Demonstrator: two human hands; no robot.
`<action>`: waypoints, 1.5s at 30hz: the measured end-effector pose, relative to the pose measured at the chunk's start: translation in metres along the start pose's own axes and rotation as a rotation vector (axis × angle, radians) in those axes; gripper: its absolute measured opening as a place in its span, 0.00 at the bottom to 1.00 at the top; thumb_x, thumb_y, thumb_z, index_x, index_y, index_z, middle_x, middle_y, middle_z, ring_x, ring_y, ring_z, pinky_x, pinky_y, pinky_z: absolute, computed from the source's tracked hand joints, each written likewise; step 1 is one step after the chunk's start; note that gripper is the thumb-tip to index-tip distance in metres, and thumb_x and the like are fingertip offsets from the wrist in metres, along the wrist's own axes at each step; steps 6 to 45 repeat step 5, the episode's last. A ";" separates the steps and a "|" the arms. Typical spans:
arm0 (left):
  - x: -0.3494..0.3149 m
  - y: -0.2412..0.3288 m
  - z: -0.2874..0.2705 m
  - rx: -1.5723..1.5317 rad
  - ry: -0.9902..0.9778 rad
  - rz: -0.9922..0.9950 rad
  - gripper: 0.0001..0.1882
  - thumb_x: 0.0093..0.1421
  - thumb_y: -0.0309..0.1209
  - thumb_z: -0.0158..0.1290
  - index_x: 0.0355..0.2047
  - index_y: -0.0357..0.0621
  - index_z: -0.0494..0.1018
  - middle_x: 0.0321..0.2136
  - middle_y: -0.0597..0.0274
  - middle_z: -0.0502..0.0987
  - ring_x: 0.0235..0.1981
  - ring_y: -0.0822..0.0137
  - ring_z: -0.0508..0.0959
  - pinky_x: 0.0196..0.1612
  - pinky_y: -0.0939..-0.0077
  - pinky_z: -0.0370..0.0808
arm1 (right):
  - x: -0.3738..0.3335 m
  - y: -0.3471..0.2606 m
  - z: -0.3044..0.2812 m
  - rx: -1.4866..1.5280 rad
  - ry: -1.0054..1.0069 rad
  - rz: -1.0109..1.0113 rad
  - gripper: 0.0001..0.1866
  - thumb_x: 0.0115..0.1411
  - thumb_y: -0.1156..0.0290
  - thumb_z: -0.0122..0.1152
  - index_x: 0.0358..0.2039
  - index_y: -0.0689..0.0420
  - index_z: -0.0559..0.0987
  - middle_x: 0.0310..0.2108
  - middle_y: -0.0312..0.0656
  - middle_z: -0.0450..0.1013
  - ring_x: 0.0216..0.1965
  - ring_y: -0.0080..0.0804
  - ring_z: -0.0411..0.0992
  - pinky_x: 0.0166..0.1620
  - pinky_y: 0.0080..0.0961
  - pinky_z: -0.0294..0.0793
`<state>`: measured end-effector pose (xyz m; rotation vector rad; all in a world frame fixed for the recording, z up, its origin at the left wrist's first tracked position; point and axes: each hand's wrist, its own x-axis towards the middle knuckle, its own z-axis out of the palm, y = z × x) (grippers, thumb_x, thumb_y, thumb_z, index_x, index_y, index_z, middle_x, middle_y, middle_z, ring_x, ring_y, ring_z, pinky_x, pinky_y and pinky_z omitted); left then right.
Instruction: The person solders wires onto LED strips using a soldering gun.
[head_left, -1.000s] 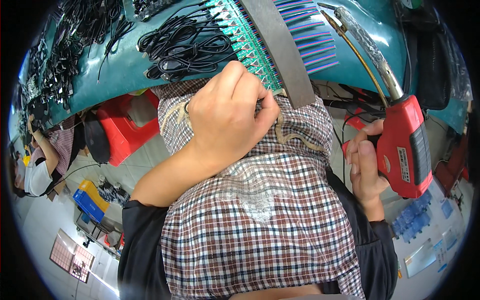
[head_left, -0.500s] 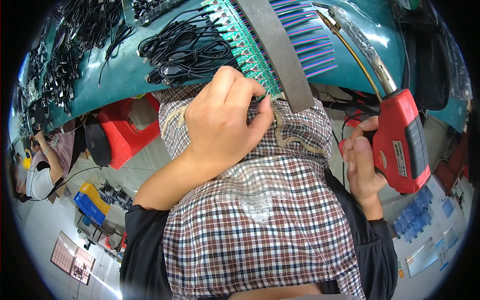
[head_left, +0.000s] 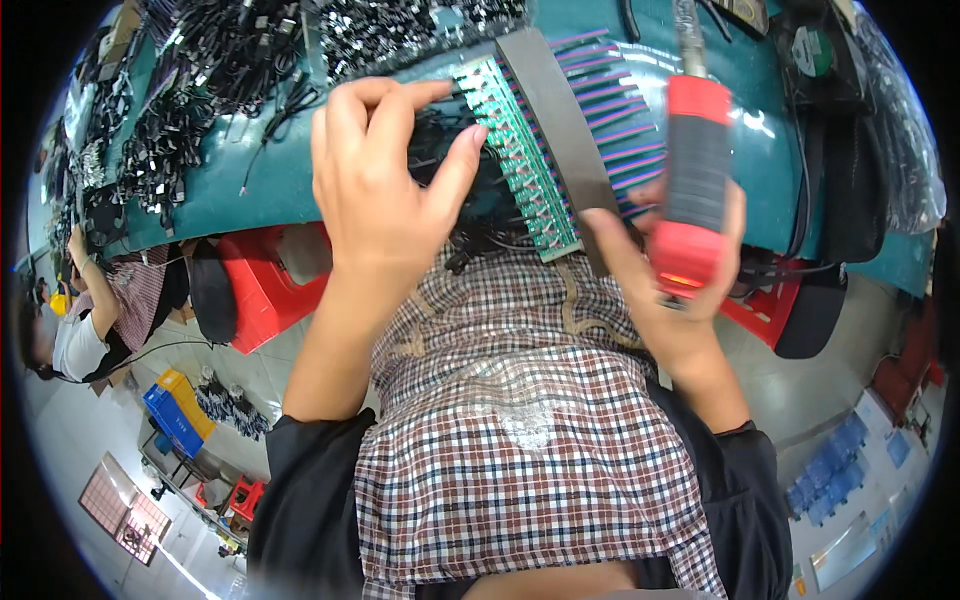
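My left hand (head_left: 375,185) hovers over the left side of a green circuit board strip (head_left: 522,175). Its thumb and forefinger are apart with nothing seen between them, close to the board's edge. A dark grey bar (head_left: 568,135) lies lengthwise over the strip, and short ribbons of coloured wire (head_left: 625,125) stick out on its far right side. My right hand (head_left: 690,290) is wrapped round a red and black soldering gun (head_left: 697,165), smeared by motion, its nose pointing away from me. Black cables (head_left: 440,140) lie partly hidden under my left hand.
Heaps of black cables (head_left: 250,60) cover the left of the green table (head_left: 270,190). A tray of small black and silver parts (head_left: 420,35) sits at the back. Red stools (head_left: 270,285) stand below the table edge. At far left a person (head_left: 90,310) works.
My left hand has opened and moved left and away from me. The soldering gun has swung upright and inward over the table. The board and bar have shifted toward me.
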<state>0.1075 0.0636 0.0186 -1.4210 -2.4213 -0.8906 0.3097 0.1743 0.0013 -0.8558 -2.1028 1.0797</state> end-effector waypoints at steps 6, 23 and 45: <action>0.015 -0.021 0.016 0.071 -0.198 -0.045 0.24 0.50 0.48 0.66 0.40 0.45 0.80 0.41 0.55 0.71 0.45 0.55 0.70 0.50 0.61 0.68 | 0.027 -0.013 0.036 -0.274 0.076 -0.304 0.36 0.41 0.71 0.76 0.49 0.62 0.67 0.36 0.49 0.69 0.34 0.48 0.71 0.36 0.39 0.73; 0.015 -0.021 0.016 0.071 -0.198 -0.045 0.24 0.50 0.48 0.66 0.40 0.45 0.80 0.41 0.55 0.71 0.45 0.55 0.70 0.50 0.61 0.68 | 0.027 -0.013 0.036 -0.274 0.076 -0.304 0.36 0.41 0.71 0.76 0.49 0.62 0.67 0.36 0.49 0.69 0.34 0.48 0.71 0.36 0.39 0.73; 0.015 -0.021 0.016 0.071 -0.198 -0.045 0.24 0.50 0.48 0.66 0.40 0.45 0.80 0.41 0.55 0.71 0.45 0.55 0.70 0.50 0.61 0.68 | 0.027 -0.013 0.036 -0.274 0.076 -0.304 0.36 0.41 0.71 0.76 0.49 0.62 0.67 0.36 0.49 0.69 0.34 0.48 0.71 0.36 0.39 0.73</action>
